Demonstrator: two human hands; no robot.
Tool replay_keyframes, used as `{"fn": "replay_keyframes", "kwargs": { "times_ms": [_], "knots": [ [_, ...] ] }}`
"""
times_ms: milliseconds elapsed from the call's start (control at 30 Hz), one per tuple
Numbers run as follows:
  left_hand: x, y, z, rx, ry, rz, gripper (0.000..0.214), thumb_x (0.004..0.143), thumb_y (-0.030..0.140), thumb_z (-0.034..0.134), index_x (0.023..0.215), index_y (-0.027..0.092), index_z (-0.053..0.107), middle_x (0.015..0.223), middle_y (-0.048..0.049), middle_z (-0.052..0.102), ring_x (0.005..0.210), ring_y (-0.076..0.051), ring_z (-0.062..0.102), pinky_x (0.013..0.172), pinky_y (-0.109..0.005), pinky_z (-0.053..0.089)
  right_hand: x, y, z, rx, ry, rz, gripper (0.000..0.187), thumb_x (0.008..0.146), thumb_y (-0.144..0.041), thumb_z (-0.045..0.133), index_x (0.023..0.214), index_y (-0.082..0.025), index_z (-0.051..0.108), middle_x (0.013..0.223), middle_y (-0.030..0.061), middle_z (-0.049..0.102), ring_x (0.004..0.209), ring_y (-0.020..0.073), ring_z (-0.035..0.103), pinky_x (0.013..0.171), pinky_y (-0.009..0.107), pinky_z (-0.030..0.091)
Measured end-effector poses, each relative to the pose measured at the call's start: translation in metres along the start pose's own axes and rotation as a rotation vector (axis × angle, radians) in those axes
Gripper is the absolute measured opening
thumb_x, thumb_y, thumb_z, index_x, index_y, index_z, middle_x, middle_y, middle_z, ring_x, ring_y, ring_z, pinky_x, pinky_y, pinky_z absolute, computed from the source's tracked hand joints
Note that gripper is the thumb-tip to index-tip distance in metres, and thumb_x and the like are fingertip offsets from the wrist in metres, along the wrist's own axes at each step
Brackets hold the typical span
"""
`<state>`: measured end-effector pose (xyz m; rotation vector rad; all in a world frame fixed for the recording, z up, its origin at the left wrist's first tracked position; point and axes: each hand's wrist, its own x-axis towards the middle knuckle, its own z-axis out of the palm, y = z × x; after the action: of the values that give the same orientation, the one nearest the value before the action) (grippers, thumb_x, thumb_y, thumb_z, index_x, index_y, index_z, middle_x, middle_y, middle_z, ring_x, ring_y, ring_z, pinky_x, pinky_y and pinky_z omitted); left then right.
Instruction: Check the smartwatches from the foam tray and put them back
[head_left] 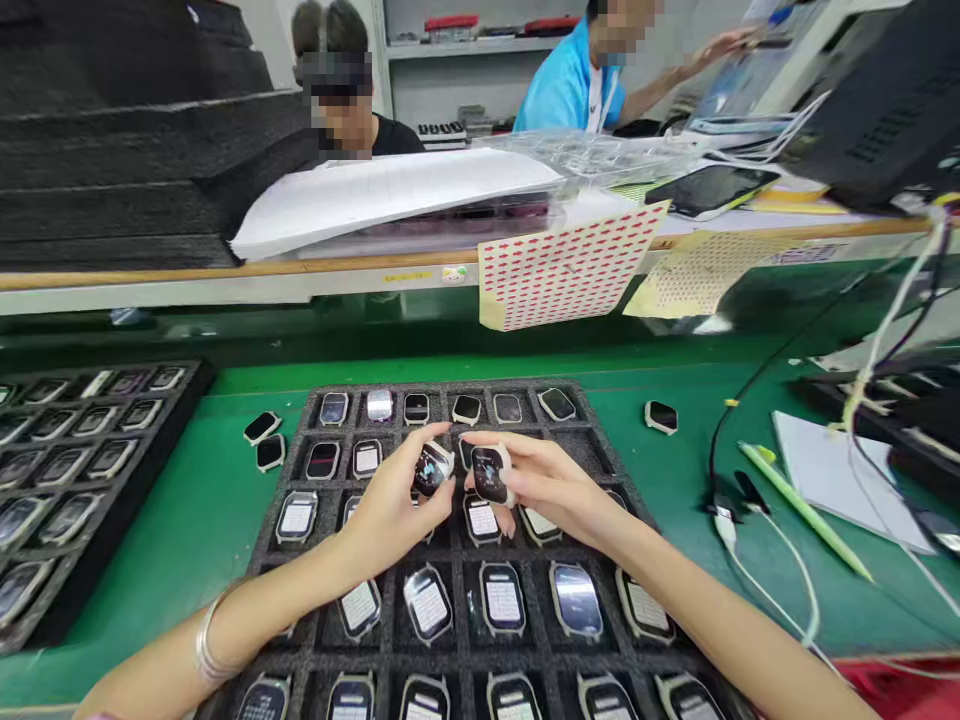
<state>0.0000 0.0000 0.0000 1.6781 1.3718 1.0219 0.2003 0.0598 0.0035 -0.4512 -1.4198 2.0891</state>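
My left hand (386, 515) grips a strapless smartwatch (433, 468) by its edges between thumb and fingers. In my right hand (559, 488) is a second strapless smartwatch (490, 474), pinched at its right side. Both have silver-coloured cases and lit dark faces with a coloured figure. The two watches are side by side, slightly apart, above a black foam tray (589, 450) divided into compartments. Many cells hold similar watch bodies, several with white lit screens, such as the watch (501, 598) below my right hand. My hands and forearms hide some of the cells.
Another filled foam tray (199, 385) lies at left. Loose watches (270, 452) (661, 416) rest on the green mat (225, 520). At right are a green pen (810, 515), white paper and cables (806, 590). A shelf with sticker sheets (570, 268) spans the back; two people sit beyond.
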Motion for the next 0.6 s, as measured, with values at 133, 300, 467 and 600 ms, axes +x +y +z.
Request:
{"fn": "replay_keyframes", "kwargs": {
  "times_ms": [133, 300, 467, 600],
  "knots": [
    [0.0021, -0.0029, -0.0009, 0.016, -0.043, 0.034, 0.042, 0.082, 0.015, 0.052, 0.123, 0.02, 0.043, 0.115, -0.0064, 0.061, 0.101, -0.02, 0.058, 0.088, -0.029, 0.042, -0.0005, -0.0008, 0.0021, -0.031, 0.042, 0.01, 0.046, 0.087, -0.027, 0.065, 0.131, -0.017, 0.053, 0.095, 0.0089, 0.065, 0.057, 0.0124, 0.063, 0.053, 0.026, 0.053],
    [0.0016, -0.0042, -0.0024, -0.018, -0.058, 0.012, 0.043, 0.083, 0.016, 0.053, 0.125, 0.021, 0.042, 0.11, -0.0048, 0.061, 0.099, -0.02, 0.058, 0.088, -0.03, 0.043, -0.0017, -0.0004, 0.001, -0.095, 0.012, 0.007, 0.048, 0.087, -0.029, 0.066, 0.131, -0.017, 0.053, 0.095, 0.0084, 0.064, 0.06, 0.0144, 0.064, 0.057, 0.028, 0.055],
    [0.0009, -0.0017, -0.0038, -0.027, -0.117, 0.043, 0.042, 0.082, 0.016, 0.053, 0.123, 0.021, 0.044, 0.106, -0.0036, 0.063, 0.1, -0.021, 0.058, 0.086, -0.029, 0.044, -0.0032, 0.0002, -0.001, -0.128, -0.022, 0.036, 0.045, 0.089, -0.028, 0.062, 0.132, -0.018, 0.052, 0.097, 0.0075, 0.062, 0.064, 0.0145, 0.064, 0.061, 0.029, 0.054],
    [0.0013, -0.0007, -0.0058, -0.042, -0.053, 0.009, 0.043, 0.083, 0.016, 0.053, 0.124, 0.022, 0.043, 0.102, -0.0024, 0.062, 0.091, -0.019, 0.059, 0.082, -0.027, 0.044, -0.0049, -0.0002, -0.001, -0.151, -0.015, 0.038, 0.045, 0.09, -0.029, 0.061, 0.133, -0.02, 0.051, 0.098, 0.0081, 0.063, 0.064, 0.014, 0.064, 0.064, 0.029, 0.054]
  ]
}}
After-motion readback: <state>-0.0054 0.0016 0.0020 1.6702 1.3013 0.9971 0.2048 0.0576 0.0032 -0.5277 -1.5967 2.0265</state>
